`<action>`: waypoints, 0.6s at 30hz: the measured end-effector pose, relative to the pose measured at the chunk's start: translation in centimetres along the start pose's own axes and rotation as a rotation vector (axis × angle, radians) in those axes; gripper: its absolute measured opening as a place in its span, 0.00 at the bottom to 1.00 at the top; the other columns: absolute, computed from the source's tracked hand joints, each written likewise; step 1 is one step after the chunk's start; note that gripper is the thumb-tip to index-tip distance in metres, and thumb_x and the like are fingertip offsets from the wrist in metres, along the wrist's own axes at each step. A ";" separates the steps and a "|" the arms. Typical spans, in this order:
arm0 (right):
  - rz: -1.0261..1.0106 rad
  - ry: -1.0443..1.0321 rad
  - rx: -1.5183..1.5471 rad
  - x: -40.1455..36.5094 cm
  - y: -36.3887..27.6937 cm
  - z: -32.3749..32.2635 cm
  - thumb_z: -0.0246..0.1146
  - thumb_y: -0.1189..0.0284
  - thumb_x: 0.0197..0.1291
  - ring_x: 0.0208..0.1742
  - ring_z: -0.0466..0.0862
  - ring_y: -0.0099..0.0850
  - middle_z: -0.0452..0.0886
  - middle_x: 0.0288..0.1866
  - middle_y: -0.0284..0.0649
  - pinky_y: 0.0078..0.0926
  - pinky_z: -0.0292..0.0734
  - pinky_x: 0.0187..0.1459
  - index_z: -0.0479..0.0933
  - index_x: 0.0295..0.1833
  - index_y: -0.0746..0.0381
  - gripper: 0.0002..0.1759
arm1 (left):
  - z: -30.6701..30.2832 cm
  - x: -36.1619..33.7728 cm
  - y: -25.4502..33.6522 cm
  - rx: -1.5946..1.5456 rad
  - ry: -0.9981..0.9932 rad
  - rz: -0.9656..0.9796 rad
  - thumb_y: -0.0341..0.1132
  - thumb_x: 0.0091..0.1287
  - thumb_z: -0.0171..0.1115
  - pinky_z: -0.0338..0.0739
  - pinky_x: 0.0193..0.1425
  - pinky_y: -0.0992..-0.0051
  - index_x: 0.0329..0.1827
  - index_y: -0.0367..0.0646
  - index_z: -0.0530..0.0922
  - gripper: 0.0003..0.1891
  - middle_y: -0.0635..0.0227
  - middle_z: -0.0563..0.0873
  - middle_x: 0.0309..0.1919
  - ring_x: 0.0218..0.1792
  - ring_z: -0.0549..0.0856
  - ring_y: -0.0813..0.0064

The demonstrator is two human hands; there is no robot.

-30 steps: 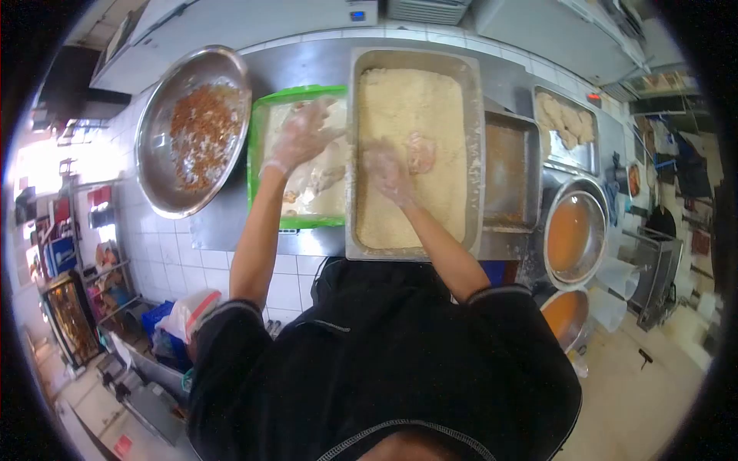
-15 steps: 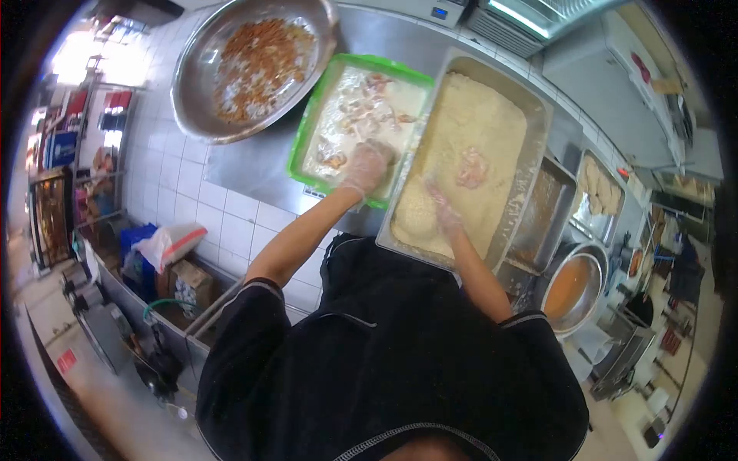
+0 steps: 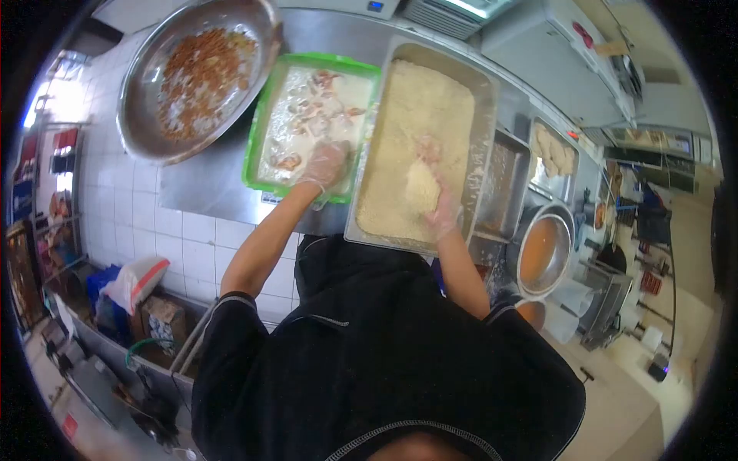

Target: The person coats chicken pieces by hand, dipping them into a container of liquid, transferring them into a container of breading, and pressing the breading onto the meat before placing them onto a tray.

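My left hand, in a clear glove, is curled at the right part of the green-rimmed tray of white liquid; whatever its fingers hold is hidden. Pieces of raw meat lie in that liquid. In the deep metal pan beside it, my gloved right hand cups a heap of pale yellow crumbs. Just beyond that heap a pinkish piece of meat, partly coated, rests on the crumb bed.
A large metal bowl with brown and white bits stands at the upper left. To the right are a shallow metal pan, a tray of pale pieces and a bowl of orange liquid. A white sack sits lower left.
The view has shifted, so the trays appear further left. My right hand has moved up toward the pink piece and now carries heaped crumbs. My left hand stays over the white liquid.
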State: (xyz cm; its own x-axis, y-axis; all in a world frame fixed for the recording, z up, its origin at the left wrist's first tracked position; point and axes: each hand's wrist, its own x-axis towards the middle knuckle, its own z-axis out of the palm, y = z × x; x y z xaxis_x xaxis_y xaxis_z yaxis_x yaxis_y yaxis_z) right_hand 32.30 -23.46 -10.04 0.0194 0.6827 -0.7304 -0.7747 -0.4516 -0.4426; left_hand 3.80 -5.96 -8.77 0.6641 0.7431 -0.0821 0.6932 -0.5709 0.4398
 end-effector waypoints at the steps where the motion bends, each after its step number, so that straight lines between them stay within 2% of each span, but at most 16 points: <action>1: -0.033 0.059 -0.110 -1.0 -0.9 0.3 0.51 0.52 0.77 0.69 0.78 0.41 0.78 0.70 0.47 0.40 0.70 0.71 0.72 0.72 0.66 0.32 | -0.4 0.1 0.4 0.027 0.010 0.005 0.31 0.68 0.53 0.80 0.43 0.56 0.40 0.41 0.80 0.07 0.49 0.87 0.34 0.41 0.89 0.52; 3: -0.086 0.182 -0.431 -3.3 -1.8 0.9 0.50 0.50 0.77 0.71 0.76 0.42 0.77 0.72 0.47 0.40 0.67 0.73 0.72 0.72 0.66 0.33 | -0.9 -0.4 1.3 0.085 0.023 0.012 0.31 0.68 0.54 0.80 0.42 0.56 0.39 0.40 0.80 0.07 0.50 0.88 0.35 0.42 0.89 0.51; 5: -0.160 0.306 -0.759 -5.8 -1.2 2.0 0.49 0.49 0.78 0.73 0.74 0.42 0.75 0.73 0.48 0.40 0.64 0.75 0.72 0.73 0.66 0.34 | 0.6 -0.3 1.2 0.314 -0.124 0.053 0.32 0.67 0.55 0.79 0.44 0.55 0.37 0.40 0.81 0.07 0.51 0.88 0.36 0.43 0.88 0.51; 6: -0.270 0.326 -0.867 -6.9 -0.4 2.8 0.49 0.48 0.78 0.74 0.73 0.42 0.75 0.74 0.48 0.39 0.62 0.76 0.72 0.73 0.67 0.35 | 1.5 -0.2 1.0 0.429 -0.193 0.066 0.32 0.67 0.56 0.79 0.45 0.55 0.36 0.40 0.81 0.08 0.52 0.88 0.37 0.44 0.88 0.51; 7: -0.382 0.337 -0.953 -7.6 0.6 3.9 0.49 0.47 0.78 0.75 0.72 0.43 0.74 0.74 0.48 0.39 0.61 0.77 0.71 0.73 0.67 0.36 | 2.3 0.1 0.7 0.440 -0.150 0.091 0.33 0.66 0.56 0.78 0.46 0.55 0.35 0.40 0.82 0.08 0.53 0.88 0.37 0.44 0.88 0.52; 9: -0.529 0.212 -1.060 -7.4 1.9 5.7 0.48 0.46 0.78 0.77 0.70 0.43 0.73 0.76 0.48 0.39 0.57 0.79 0.71 0.73 0.67 0.37 | 3.5 0.1 0.2 0.460 -0.078 0.139 0.34 0.65 0.58 0.77 0.49 0.53 0.33 0.40 0.83 0.09 0.53 0.88 0.38 0.44 0.86 0.53; 12: -0.656 -0.079 -1.238 -0.9 3.5 5.3 0.47 0.45 0.79 0.80 0.67 0.43 0.69 0.79 0.48 0.38 0.55 0.81 0.71 0.73 0.66 0.37 | 2.9 0.0 -0.2 0.464 -0.188 0.109 0.36 0.64 0.60 0.76 0.54 0.55 0.35 0.40 0.86 0.10 0.53 0.89 0.39 0.48 0.86 0.54; 13: -0.724 -0.159 -1.309 1.6 3.8 5.3 0.47 0.46 0.80 0.80 0.67 0.43 0.67 0.80 0.48 0.38 0.56 0.81 0.72 0.73 0.65 0.35 | 1.8 -0.1 -0.1 0.391 -0.142 0.127 0.36 0.65 0.61 0.76 0.53 0.56 0.36 0.39 0.86 0.10 0.53 0.89 0.39 0.48 0.86 0.53; 15: -0.711 -0.109 -1.391 4.4 3.3 7.2 0.49 0.48 0.79 0.82 0.63 0.42 0.67 0.79 0.51 0.39 0.55 0.81 0.67 0.77 0.62 0.34 | -1.4 -0.5 0.3 0.245 -0.039 0.153 0.38 0.65 0.63 0.78 0.51 0.57 0.38 0.38 0.85 0.11 0.55 0.89 0.39 0.48 0.87 0.51; 18: -0.604 -0.119 -1.355 5.0 3.7 7.7 0.50 0.49 0.79 0.82 0.61 0.41 0.67 0.79 0.52 0.41 0.54 0.82 0.64 0.80 0.60 0.34 | -4.7 -1.0 0.7 -0.108 -0.062 -0.043 0.37 0.69 0.63 0.80 0.46 0.59 0.40 0.36 0.84 0.11 0.56 0.88 0.39 0.45 0.88 0.55</action>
State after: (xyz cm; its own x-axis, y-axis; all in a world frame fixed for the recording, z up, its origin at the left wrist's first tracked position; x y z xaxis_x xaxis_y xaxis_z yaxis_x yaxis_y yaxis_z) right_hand 24.66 -17.24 -11.29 0.0133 0.9686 -0.2482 0.4952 -0.2220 -0.8400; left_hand 2.25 -5.49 -4.22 0.6527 0.7413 -0.1564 0.6895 -0.4955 0.5283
